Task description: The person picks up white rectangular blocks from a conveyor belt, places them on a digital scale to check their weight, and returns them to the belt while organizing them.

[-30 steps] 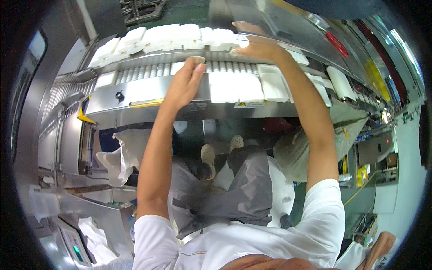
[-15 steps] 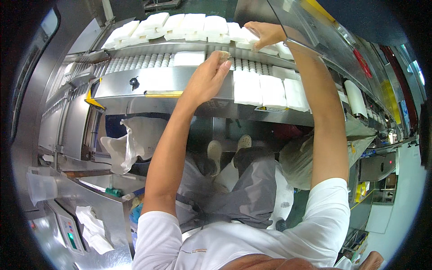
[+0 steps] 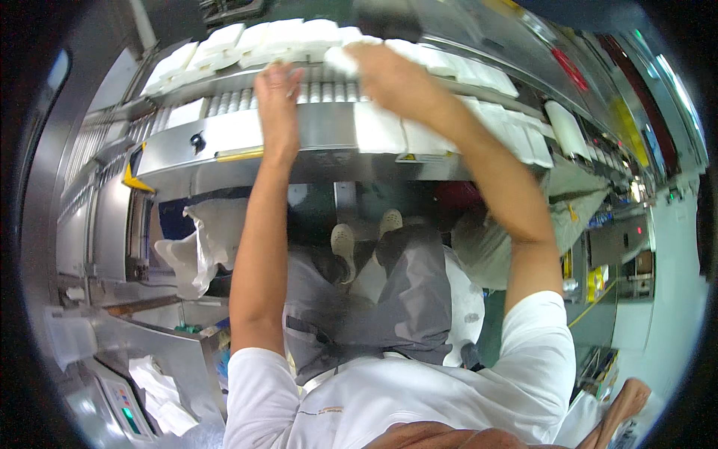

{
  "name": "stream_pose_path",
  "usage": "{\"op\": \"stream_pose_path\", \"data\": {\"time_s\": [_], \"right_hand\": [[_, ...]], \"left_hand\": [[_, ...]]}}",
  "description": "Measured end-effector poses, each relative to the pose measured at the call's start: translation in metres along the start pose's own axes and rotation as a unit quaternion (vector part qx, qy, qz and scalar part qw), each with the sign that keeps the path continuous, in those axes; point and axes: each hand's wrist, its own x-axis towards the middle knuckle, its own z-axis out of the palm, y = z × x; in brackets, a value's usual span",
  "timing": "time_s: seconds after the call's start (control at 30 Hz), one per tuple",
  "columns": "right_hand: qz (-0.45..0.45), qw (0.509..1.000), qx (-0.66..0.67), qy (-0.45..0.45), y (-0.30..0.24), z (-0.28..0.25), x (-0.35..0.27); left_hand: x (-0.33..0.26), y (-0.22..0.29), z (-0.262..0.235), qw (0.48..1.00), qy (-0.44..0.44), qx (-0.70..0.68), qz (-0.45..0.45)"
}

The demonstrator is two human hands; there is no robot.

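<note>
My right hand [image 3: 389,75], smeared by motion, is closed on a white folded tissue stack [image 3: 342,61] above the roller conveyor [image 3: 329,91]. Over the rollers to its left, my left hand [image 3: 278,90] points away with its fingers stretched and a gap beside the thumb; nothing shows in it. A row of white tissue stacks [image 3: 265,39] lines the far ledge behind both hands. Nearer me, more white tissue stacks [image 3: 381,127] lie along the front steel edge, under my right forearm. Another white tissue stack [image 3: 187,112] rests on the rollers left of my left hand.
A steel rail [image 3: 321,127] runs along the conveyor's near side, with a black knob [image 3: 197,142] on it. A white roll [image 3: 566,129] stands at the right. Lower left are a scale [image 3: 123,404] and crumpled white sheets [image 3: 161,396]. A white bag [image 3: 206,239] hangs below the rail.
My right hand has come left and nearer from the far ledge, bringing a tissue stack. My left hand has moved left. The tissue stack on the rollers has travelled left. The view has shifted slightly.
</note>
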Motion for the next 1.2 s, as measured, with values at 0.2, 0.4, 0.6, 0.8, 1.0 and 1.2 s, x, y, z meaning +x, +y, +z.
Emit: {"op": "stream_pose_path", "data": {"time_s": [0.2,0.4,0.6,0.8,1.0,1.2], "right_hand": [[0.017,0.982,-0.184,0.026,-0.104,0.026,-0.029],[0.083,0.991,-0.102,0.005,-0.116,0.038,-0.04],[0.089,0.988,-0.081,-0.095,-0.127,0.027,-0.041],[0.072,0.992,0.032,-0.096,-0.113,0.031,-0.041],[0.055,0.987,0.145,-0.031,-0.124,0.029,-0.048],[0.037,0.995,0.046,-0.084,-0.115,0.017,-0.035]], "left_hand": [[-0.038,0.034,-0.008,0.993,0.108,-0.039,0.029],[-0.111,0.084,-0.027,0.996,0.064,0.024,0.064],[-0.155,0.128,-0.029,0.987,0.004,0.111,0.114],[-0.145,0.193,0.014,0.934,-0.131,0.241,0.23],[-0.148,0.212,0.069,0.805,-0.272,0.398,0.346],[-0.209,0.179,0.01,0.772,-0.442,0.37,0.269]]}}
